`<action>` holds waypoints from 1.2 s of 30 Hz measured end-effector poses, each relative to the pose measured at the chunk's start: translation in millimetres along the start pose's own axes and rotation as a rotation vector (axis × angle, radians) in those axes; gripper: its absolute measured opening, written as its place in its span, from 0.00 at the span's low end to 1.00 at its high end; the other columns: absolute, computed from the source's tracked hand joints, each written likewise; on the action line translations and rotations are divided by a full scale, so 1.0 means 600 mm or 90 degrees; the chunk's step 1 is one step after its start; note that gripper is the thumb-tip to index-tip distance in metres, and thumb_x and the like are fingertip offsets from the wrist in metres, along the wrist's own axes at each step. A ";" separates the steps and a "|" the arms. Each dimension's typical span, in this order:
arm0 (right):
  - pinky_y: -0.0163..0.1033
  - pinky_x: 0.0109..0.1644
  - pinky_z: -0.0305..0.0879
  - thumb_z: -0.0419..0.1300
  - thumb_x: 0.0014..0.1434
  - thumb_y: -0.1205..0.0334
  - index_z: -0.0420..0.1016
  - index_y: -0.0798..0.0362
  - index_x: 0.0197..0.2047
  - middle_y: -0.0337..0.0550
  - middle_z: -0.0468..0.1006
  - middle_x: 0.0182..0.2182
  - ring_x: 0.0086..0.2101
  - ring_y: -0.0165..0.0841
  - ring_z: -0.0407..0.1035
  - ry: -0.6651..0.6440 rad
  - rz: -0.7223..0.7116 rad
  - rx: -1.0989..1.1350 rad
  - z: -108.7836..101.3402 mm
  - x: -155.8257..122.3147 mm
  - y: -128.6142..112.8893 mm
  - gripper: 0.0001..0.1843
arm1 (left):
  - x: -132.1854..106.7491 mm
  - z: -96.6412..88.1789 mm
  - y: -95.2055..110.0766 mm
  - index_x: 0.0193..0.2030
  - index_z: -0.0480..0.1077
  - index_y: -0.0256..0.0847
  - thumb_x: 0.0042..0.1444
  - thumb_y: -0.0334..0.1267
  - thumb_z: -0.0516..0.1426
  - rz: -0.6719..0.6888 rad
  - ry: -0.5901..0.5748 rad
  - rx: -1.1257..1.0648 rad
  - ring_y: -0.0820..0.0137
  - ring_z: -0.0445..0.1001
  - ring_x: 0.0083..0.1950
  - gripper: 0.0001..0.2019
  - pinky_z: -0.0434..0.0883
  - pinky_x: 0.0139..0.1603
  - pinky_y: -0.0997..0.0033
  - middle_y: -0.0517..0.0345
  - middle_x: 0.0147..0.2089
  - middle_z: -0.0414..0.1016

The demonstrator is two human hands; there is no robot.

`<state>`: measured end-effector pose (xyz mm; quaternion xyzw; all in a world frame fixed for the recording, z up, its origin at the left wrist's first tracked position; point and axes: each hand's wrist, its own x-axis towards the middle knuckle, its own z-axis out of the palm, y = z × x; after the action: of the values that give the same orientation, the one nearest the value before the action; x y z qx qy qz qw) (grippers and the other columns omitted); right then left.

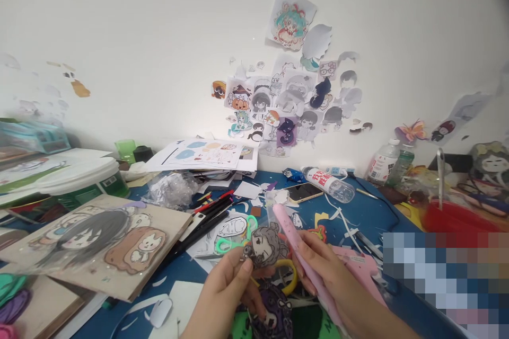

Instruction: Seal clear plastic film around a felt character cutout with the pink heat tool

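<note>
Left hand (226, 286) pinches a small grey paper cartoon cutout (265, 246) beside a long pale-pink tool (292, 235) in the right hand (322, 270)

The small grey paper cartoon cutout is raised above the blue tabletop (153, 294), its drawn face towards the camera. The left hand closes thumb and fingers on its lower left edge. The right hand is wrapped around the long pale-pink tool, a slim, rounded bar that slants up and to the left, its upper end just beside the cutout; whether the two touch, I cannot tell.

Below the hands is a dark-purple cartoon cutout (278, 312), with the left hand's lower fingers over its upper part; contact there is unclear. A yellow scissor-like loop (293, 275) shows between the hands, and mint-green scissor handles (251, 225) lie just behind the grey cutout. A flat pink object (363, 275) sits partly hidden behind the right hand.

Further back are a dark-screened phone (304, 192) and a clear plastic bottle with a red-and-white label (330, 184), lying on its side. At left, a beige board with a long-haired cartoon figure (135, 217) rests at an angle.
</note>
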<state>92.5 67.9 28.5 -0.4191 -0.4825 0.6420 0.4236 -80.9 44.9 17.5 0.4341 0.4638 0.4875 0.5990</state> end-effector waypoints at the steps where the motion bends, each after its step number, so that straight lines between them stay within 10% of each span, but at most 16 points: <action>1: 0.32 0.22 0.48 0.60 0.49 0.41 0.66 0.52 0.37 0.32 0.60 0.21 0.19 0.24 0.51 -0.001 0.001 0.002 0.000 0.001 0.001 0.23 | 0.000 0.000 0.000 0.32 0.66 0.39 0.43 0.57 0.60 0.000 -0.002 -0.003 0.72 0.72 0.17 0.22 0.66 0.22 0.74 0.54 0.29 0.79; 8: 0.32 0.22 0.47 0.58 0.52 0.43 0.65 0.52 0.34 0.31 0.59 0.20 0.18 0.24 0.50 -0.011 -0.021 -0.018 -0.002 0.004 0.006 0.20 | 0.006 -0.005 -0.005 0.33 0.66 0.39 0.44 0.59 0.59 0.012 -0.019 0.009 0.70 0.71 0.16 0.23 0.64 0.21 0.76 0.61 0.16 0.73; 36: 0.33 0.24 0.46 0.60 0.48 0.38 0.60 0.50 0.29 0.31 0.57 0.20 0.20 0.25 0.51 0.002 0.002 -0.041 0.001 0.002 0.000 0.24 | 0.003 0.001 0.009 0.42 0.67 0.37 0.38 0.59 0.62 -0.004 -0.012 -0.009 0.69 0.71 0.16 0.30 0.64 0.19 0.75 0.62 0.15 0.72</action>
<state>91.6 69.2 28.5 -0.4345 -0.5014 0.6261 0.4096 -81.0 47.6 22.7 0.4330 0.4556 0.4851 0.6080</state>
